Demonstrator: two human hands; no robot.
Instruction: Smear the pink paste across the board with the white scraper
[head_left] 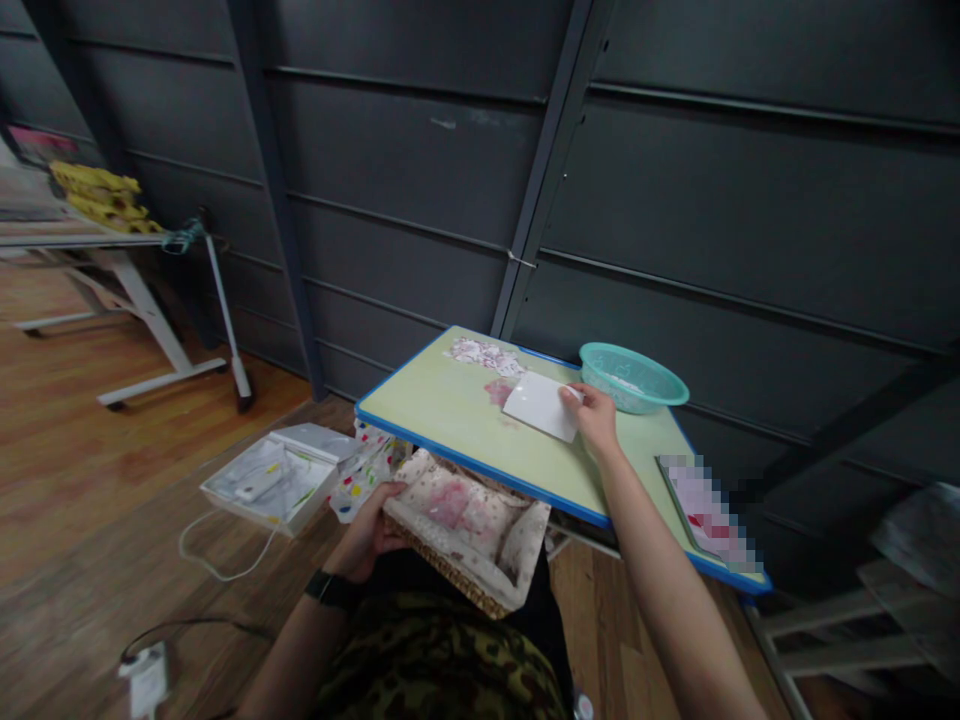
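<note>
My left hand (372, 528) is closed on the left end of a wicker basket (457, 575). A pale patterned cloth lines the basket, and pinkish stuff (454, 503) lies inside it, too blurred to name. The basket is just below the table's front edge. My right hand (594, 415) pinches the right end of a flat white card (541, 405), held low over the table (420, 385); I cannot tell whether it touches. Left of the card is a small pink heap (498, 392). Behind that lies a spread of pale, dark-marked pieces (486, 355).
A turquoise plastic basket (634, 378) with pale pieces inside stands at the table's back right. A pixelated flat item (709, 515) lies at the right end. An open white box (270, 480) and a white cable (225, 575) are at left. A dark panelled wall (405, 150) rises behind.
</note>
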